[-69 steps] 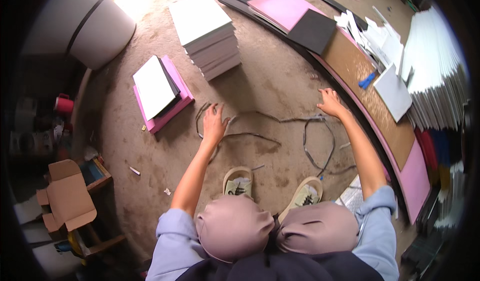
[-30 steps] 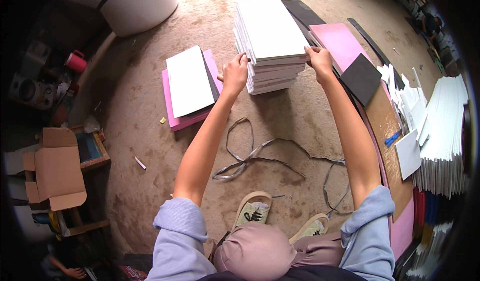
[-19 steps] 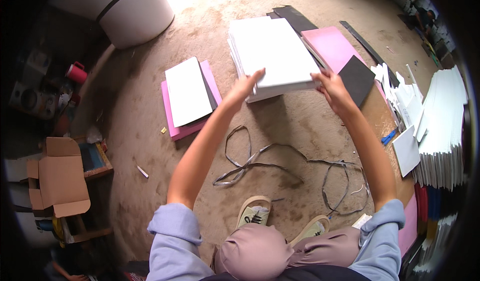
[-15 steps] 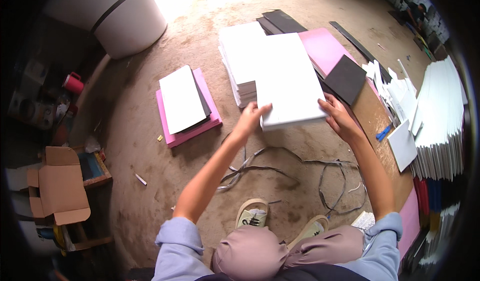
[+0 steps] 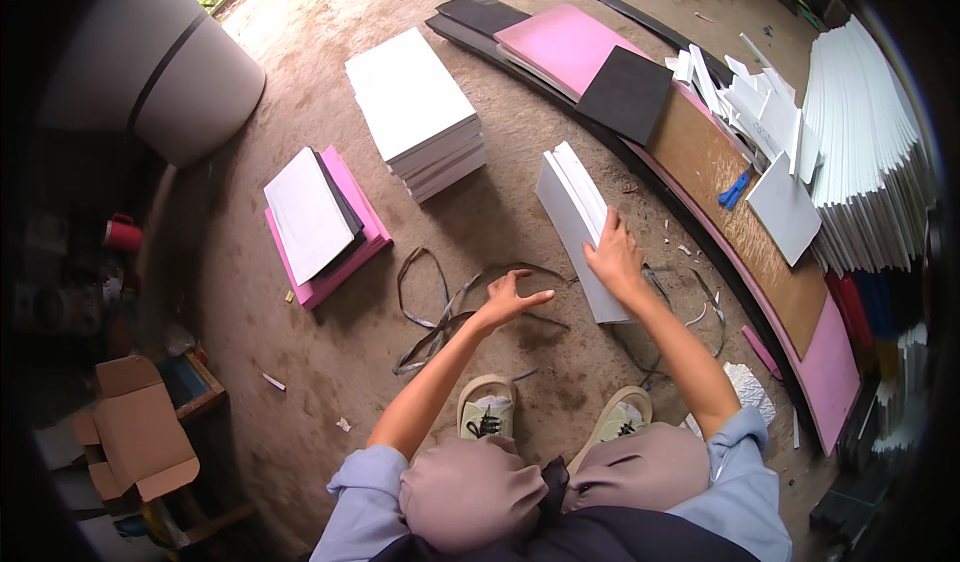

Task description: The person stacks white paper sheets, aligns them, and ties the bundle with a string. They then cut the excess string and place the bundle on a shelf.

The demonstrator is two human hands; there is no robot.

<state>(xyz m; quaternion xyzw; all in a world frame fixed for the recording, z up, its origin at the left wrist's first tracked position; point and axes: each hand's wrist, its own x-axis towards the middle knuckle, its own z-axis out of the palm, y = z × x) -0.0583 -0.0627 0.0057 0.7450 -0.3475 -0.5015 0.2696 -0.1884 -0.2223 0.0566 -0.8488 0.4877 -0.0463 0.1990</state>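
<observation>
A thin stack of white sheets (image 5: pixel 580 232) stands on its long edge on the floor before me, its broad face turned left. My right hand (image 5: pixel 618 254) grips its near upper edge, thumb on the left face and fingers over the top. To the left of it, my left hand (image 5: pixel 512 300) is held above the floor, fingers apart and holding nothing. Beyond my hands rises a tall pile of white sheets (image 5: pixel 412 97). Farther left, a white sheet (image 5: pixel 312 217) and a black one (image 5: pixel 345 207) lie on a pink stack (image 5: pixel 340 267).
Grey strapping (image 5: pixel 440 327) lies looped on the floor between my shoes and the sheets. Along the right runs a long board (image 5: pixel 725 217) with pink and black sheets, white offcuts and a blue clip (image 5: pixel 735 190). An open cardboard box (image 5: pixel 140 422) stands at left.
The white stack held flat in both hands has been lowered and stood on edge on the floor. My left hand has let go; the right still holds it. The view has shifted.
</observation>
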